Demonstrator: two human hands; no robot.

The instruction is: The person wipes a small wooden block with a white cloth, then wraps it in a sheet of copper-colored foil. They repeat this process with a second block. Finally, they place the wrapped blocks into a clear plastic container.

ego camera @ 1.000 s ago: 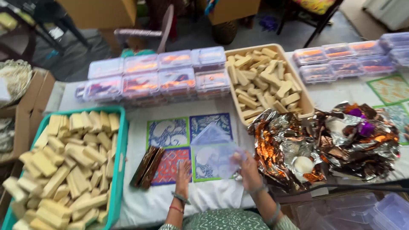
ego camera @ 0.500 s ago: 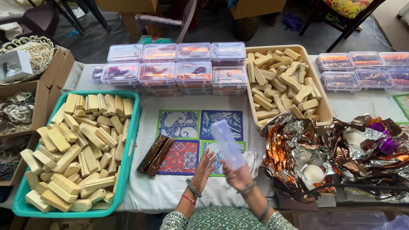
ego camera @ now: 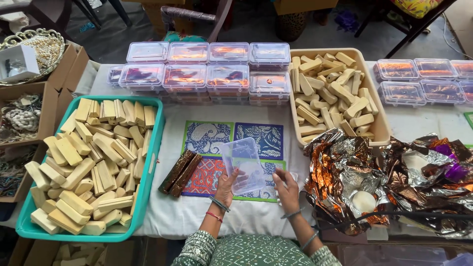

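Left hand (ego camera: 225,186): raised palm-up over the near table edge, fingers curled round the near-left corner of a clear plastic box (ego camera: 243,164), tilted up above the patterned mat (ego camera: 231,156). Right hand (ego camera: 287,188): fingers loosely spread, just right of the box; contact cannot be told. Two foil-wrapped bars (ego camera: 179,172) lie left; crumpled foil sheets (ego camera: 345,172) right.

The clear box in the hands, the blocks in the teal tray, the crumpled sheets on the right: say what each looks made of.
Clear box: seemingly thin, glossy plastic; the mat's pattern shows through it.
Blocks: pale, matt, with rounded edges; perhaps wood or soap, the look leaves it open.
Crumpled sheets: likely metallic foil, silver, copper and purple; sharp creases and bright reflections.
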